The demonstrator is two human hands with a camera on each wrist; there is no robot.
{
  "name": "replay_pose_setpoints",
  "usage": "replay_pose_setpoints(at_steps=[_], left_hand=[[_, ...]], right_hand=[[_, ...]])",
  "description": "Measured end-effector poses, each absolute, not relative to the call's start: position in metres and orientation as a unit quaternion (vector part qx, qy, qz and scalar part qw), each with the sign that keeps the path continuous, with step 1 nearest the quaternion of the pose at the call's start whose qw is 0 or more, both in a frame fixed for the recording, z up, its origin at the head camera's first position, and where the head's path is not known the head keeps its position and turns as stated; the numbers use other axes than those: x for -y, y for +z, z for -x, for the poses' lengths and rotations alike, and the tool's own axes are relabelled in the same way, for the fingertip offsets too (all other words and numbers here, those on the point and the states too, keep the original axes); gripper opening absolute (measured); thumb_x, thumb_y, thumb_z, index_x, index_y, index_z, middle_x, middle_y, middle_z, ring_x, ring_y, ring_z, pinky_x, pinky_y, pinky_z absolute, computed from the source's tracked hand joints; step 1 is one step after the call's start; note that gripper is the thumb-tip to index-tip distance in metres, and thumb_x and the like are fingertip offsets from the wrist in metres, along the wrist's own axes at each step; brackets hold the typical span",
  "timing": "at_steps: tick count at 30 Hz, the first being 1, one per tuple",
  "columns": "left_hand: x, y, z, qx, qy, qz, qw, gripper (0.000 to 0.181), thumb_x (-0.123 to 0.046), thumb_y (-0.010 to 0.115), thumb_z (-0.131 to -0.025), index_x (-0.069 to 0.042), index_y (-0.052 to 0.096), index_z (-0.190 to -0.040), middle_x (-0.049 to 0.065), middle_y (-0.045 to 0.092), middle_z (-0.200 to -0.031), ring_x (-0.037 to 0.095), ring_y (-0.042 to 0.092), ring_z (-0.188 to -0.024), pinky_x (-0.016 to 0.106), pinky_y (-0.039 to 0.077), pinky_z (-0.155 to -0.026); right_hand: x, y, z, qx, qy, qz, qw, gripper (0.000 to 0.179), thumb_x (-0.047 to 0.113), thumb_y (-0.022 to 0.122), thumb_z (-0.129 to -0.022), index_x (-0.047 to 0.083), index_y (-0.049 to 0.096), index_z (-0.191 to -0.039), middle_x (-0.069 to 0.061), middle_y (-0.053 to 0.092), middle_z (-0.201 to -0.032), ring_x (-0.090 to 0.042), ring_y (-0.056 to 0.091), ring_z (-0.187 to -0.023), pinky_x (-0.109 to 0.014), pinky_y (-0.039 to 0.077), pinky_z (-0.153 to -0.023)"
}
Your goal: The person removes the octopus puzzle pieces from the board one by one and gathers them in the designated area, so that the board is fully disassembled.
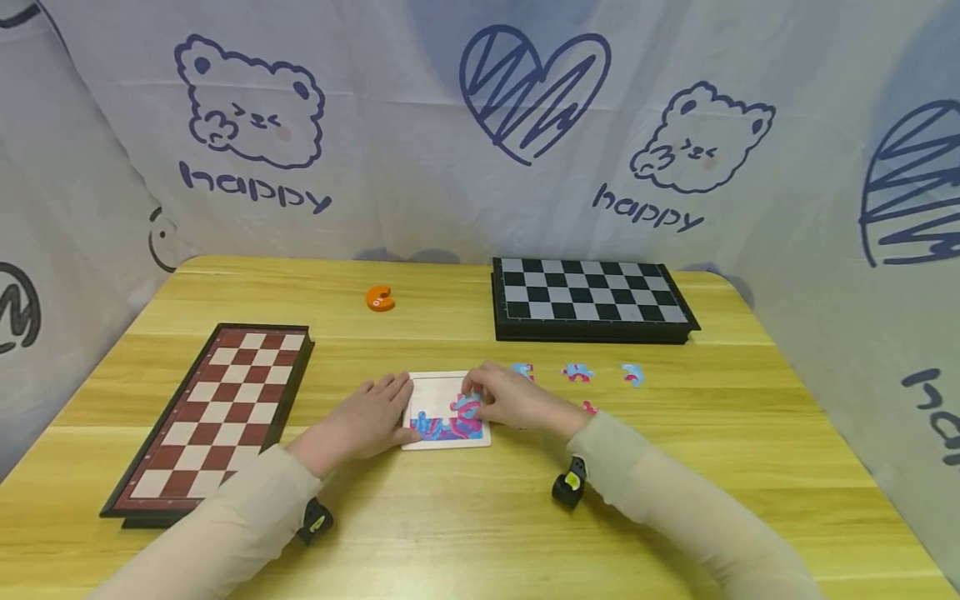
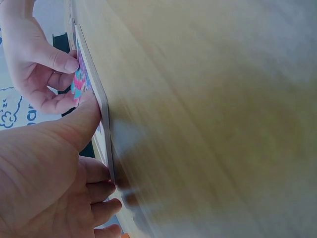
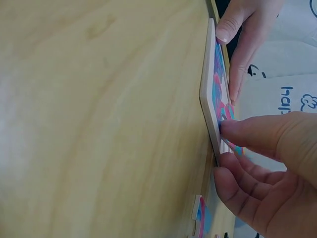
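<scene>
A shallow white puzzle tray (image 1: 431,393) lies on the table, with joined blue, pink and purple jigsaw pieces (image 1: 442,430) along its near side. My left hand (image 1: 366,421) rests at the tray's left edge, fingers straight along the side and thumb touching the near left corner. Over the tray's right side, my right hand (image 1: 516,400) pinches a blue-and-pink jigsaw piece (image 1: 467,407) between thumb and fingers. In the left wrist view that piece (image 2: 78,84) is partly covered by fingertips. Whether it sits flat among its neighbours I cannot tell.
Several loose jigsaw pieces (image 1: 577,372) lie right of the tray. A red-and-white chessboard box (image 1: 225,400) stands at left, a black-and-white one (image 1: 592,292) at the back right. An orange C-shaped object (image 1: 380,298) lies at the back. A printed cloth (image 1: 405,125) hangs behind.
</scene>
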State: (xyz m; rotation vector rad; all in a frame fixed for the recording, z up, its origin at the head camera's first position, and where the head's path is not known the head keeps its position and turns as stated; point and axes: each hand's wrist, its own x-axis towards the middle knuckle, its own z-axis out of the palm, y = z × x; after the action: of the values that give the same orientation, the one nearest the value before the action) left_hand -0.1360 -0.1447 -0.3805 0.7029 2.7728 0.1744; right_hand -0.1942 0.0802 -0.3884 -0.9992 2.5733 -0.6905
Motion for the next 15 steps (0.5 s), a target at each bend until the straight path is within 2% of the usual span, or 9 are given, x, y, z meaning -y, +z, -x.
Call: replay_pose_setpoints(at_steps=[6,12,15], left_hand=[[0.1444,-0.3805,0.1363,-0.959,0.059,-0.241,0.139,0.073,-0.041,0.051,-0.093,0.011,0.029,-0.138,0.026,0.023,-0.145,0.041,0.021,-0.132,0.052,0.020,-0.105],[0.1448,-0.3822,0.1371,-0.959,0.055,-0.241,0.139,0.073,-0.042,0.051,-0.093,0.011,0.029,-0.139,0.026,0.023,-0.145,0.040,0.021,-0.132,0.052,0.019,-0.105],[0.1449,-0.3830,0.1372,-0.959,0.054,-0.243,0.140,0.073,-0.042,0.050,-0.093,0.011,0.029,-0.139,0.026,0.023,-0.145,0.040,0.021,-0.132,0.052,0.020,-0.105]], right_hand=[[-0.0809,-0.3896,0.1960,-0.887,-0.259,0.349,0.155,0.015,0.004,0.067,-0.083,0.009,0.056,-0.093,0.001,0.052,-0.075,-0.013,0.047,-0.068,-0.024,0.042,-0.061],[-0.0803,-0.3879,0.1975,-0.887,-0.241,0.352,0.178,0.004,0.006,0.066,-0.084,0.008,0.064,-0.088,0.004,0.053,-0.070,-0.011,0.046,-0.064,-0.023,0.040,-0.059],[-0.0798,-0.3870,0.1978,-0.890,-0.229,0.350,0.181,0.005,0.007,0.066,-0.084,0.008,0.067,-0.089,0.005,0.054,-0.069,-0.011,0.046,-0.064,-0.023,0.040,-0.060]])
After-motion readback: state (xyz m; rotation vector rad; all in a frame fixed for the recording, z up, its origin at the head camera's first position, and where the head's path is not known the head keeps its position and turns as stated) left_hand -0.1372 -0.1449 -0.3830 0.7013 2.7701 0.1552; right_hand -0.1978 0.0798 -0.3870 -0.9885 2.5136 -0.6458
